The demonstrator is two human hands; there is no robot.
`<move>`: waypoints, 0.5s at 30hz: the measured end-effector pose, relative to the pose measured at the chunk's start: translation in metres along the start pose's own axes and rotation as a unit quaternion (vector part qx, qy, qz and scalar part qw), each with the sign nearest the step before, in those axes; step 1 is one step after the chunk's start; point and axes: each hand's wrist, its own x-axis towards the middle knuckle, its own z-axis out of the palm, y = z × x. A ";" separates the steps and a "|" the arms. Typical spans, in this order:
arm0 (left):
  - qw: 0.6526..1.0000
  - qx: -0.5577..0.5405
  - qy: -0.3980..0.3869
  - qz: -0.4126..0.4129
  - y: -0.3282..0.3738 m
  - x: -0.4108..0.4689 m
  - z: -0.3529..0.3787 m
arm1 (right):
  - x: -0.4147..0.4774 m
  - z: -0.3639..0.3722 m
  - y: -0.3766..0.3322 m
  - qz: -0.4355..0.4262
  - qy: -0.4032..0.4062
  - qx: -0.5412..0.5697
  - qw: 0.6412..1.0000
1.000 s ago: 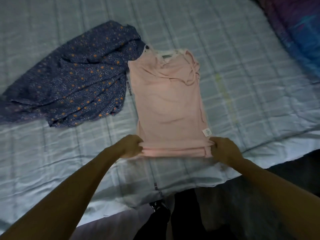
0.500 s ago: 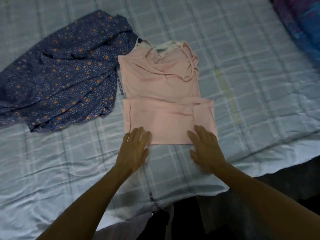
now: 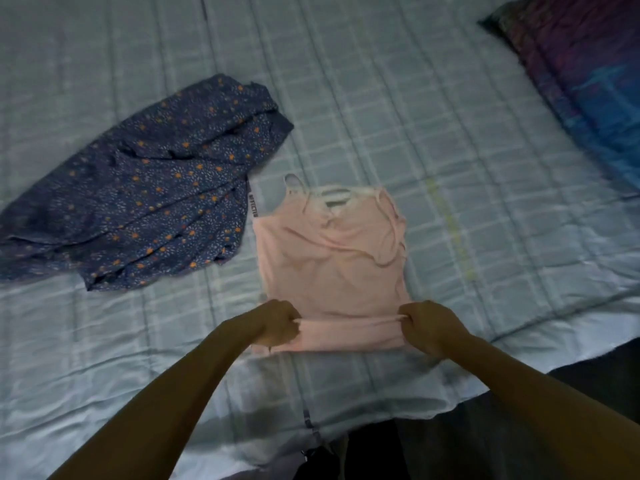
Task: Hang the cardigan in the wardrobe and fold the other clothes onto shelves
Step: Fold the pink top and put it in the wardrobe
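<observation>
Change since half a second ago: both hands, then lying flat on the doubled-over lower part of the pink top, are now clenched at its near edge.

Pink top (image 3: 332, 268): a strappy garment lying flat on the checked bedcover (image 3: 381, 98). Its straps and neckline are at the far end, and its near end is doubled into a thick fold. It lies directly ahead of both hands, with its body stretching away from them.

Left hand (image 3: 277, 323): fingers curled, grasping the left end of the near fold.

Right hand (image 3: 427, 322): fingers curled, grasping the right end of the same fold. The fold runs straight between the two hands. Whether it is lifted off the cover cannot be told.

Blue floral garment (image 3: 145, 206): crumpled, to the left of the pink top and farther back. Its right edge is just beside the top's far left corner. It is apart from the left hand.

Dark lettered band (image 3: 252, 202): lies between the blue floral garment and the top's far left corner. The lettering is too blurred to read.

Pillow (image 3: 588, 74): dark, purple and blue, at the far right of the bed, well apart from both garments.
</observation>
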 end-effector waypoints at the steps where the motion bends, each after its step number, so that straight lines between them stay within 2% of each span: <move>1: 0.998 -0.019 0.058 0.005 0.000 -0.006 -0.008 | -0.004 -0.009 -0.004 -0.005 0.064 0.020 0.998; 2: 0.985 -0.038 0.169 0.020 -0.001 -0.011 -0.016 | -0.007 -0.022 -0.012 -0.008 0.168 0.052 0.984; 4: 0.917 -0.026 0.395 0.045 -0.005 -0.011 -0.028 | -0.001 -0.042 -0.022 -0.007 0.341 0.062 0.938; 5: 0.880 -0.004 0.473 0.045 -0.006 -0.009 -0.031 | 0.004 -0.048 -0.027 -0.003 0.395 0.062 0.917; 6: 0.859 0.010 0.511 0.033 -0.005 -0.006 -0.030 | 0.009 -0.051 -0.032 0.003 0.419 0.068 0.905; 9: 0.859 0.060 0.507 0.038 -0.007 0.008 -0.007 | 0.019 -0.032 -0.038 -0.044 0.382 0.037 0.923; 11: 0.881 0.101 0.456 0.068 -0.017 0.021 0.020 | 0.026 -0.001 -0.030 -0.094 0.302 -0.037 0.948; 13: 0.907 0.132 0.393 0.075 -0.026 0.035 0.040 | 0.036 0.026 -0.019 -0.099 0.205 -0.095 0.969; 15: 0.915 0.167 0.362 0.063 -0.032 0.050 0.047 | 0.049 0.037 -0.011 -0.095 0.186 -0.117 0.971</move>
